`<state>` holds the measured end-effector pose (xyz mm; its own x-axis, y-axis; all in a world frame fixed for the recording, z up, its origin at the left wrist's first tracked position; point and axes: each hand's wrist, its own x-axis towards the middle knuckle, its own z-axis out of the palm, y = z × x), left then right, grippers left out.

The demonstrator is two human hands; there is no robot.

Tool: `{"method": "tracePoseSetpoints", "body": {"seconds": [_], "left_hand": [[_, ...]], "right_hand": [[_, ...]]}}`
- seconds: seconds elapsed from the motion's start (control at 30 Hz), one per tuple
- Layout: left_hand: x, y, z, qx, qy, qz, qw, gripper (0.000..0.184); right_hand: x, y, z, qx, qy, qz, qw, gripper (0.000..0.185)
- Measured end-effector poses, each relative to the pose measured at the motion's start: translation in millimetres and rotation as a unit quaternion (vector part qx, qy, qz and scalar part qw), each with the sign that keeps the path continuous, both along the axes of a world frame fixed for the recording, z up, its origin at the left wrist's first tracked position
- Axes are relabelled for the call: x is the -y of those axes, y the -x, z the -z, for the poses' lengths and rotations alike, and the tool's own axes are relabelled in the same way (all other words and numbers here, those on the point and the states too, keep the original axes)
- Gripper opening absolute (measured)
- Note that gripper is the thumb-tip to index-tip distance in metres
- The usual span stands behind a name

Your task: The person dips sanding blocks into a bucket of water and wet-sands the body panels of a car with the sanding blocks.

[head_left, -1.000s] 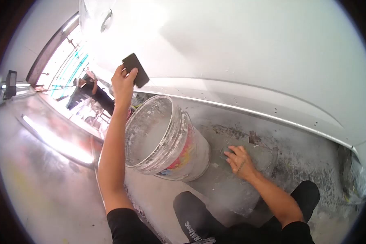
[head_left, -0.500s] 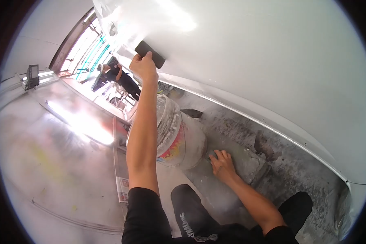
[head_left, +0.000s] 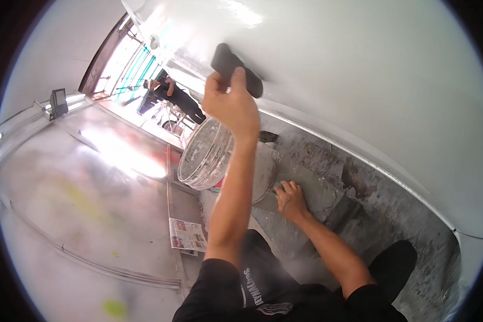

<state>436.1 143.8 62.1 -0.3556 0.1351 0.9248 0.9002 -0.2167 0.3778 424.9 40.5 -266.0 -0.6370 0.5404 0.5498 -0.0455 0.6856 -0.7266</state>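
Note:
My left hand (head_left: 233,104) grips a black sanding block (head_left: 222,60) between thumb and fingers, against or very close to a white, glossy vehicle panel (head_left: 359,70). Contact along the block's far face is hidden. Lower down, my right hand (head_left: 291,199) rests on a grey, dusty slab (head_left: 319,188), its fingers spread and holding nothing. Between the two arms stands a clear, paint-smeared bucket (head_left: 206,155), partly covered by my left forearm.
A lower trim edge (head_left: 354,161) runs along the panel above the stained floor (head_left: 381,214). At left, a paint-marked wall (head_left: 53,177) carries a lamp (head_left: 59,103) and newspaper (head_left: 188,236). Another person in dark clothes (head_left: 182,99) stands near the bright opening.
My left hand has moved right in view with the sanding block, which now shows more of its thickness. The view has shifted a little. My right hand stays on the slab.

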Motion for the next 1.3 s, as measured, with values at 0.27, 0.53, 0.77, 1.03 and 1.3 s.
{"method": "tracePoseSetpoints", "body": {"seconds": [0.27, 0.53, 0.77, 1.03, 1.3], "left_hand": [[18, -90, 71, -0.110, 0.051, 0.053, 0.991, 0.021], [47, -27, 118, -0.211, 0.215, 0.138, 0.944, 0.025], [24, 197, 35, 0.147, 0.117, 0.047, 0.981, 0.016], [-39, 232, -94, 0.178, 0.028, -0.021, 0.983, 0.014], [-29, 129, -81, 0.069, -0.052, 0.005, 0.996, 0.012]], "right_hand": [[1, 14, 22, -0.128, 0.003, 0.058, 0.990, 0.025], [-3, -3, 6, -0.134, 0.059, 0.045, 0.988, 0.027], [-6, 3, 10, -0.043, -0.022, 0.056, 0.997, 0.032], [-8, 11, 11, 0.028, -0.065, 0.006, 0.997, 0.034], [11, 2, 6, -0.003, -0.090, 0.002, 0.996, 0.021]]}}
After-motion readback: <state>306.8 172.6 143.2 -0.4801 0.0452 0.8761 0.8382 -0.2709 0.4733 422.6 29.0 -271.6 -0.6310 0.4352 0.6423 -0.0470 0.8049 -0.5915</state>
